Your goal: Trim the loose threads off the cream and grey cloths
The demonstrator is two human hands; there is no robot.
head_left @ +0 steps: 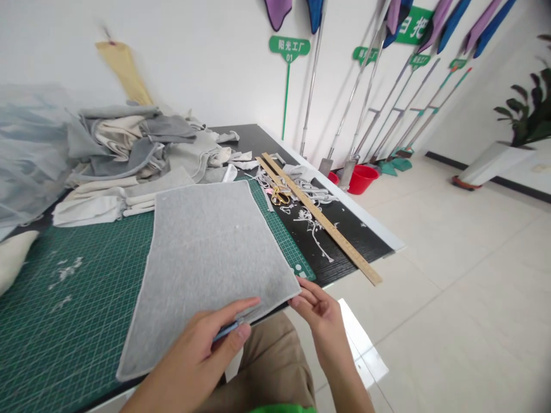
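Note:
A grey rectangular cloth [206, 252] with a pale stitched edge lies flat on the green cutting mat [99, 281], its near right corner reaching the table edge. My right hand [316, 312] pinches that corner between thumb and fingers. Over the cloth's near edge, my left hand [210, 347] is closed around a slim blue-handled tool [227, 331] with a thin metal-looking tip; its exact kind is hard to make out. The index finger of that hand stretches along the cloth, and the tool's tip is close to the near edge.
Folded grey and beige cloths [133, 143] are piled at the back left. A long wooden ruler [321, 215], yellow-handled scissors [280, 196] and fabric scraps [312, 226] lie on the right. Mops and brooms lean on the wall near a red bucket [362, 179].

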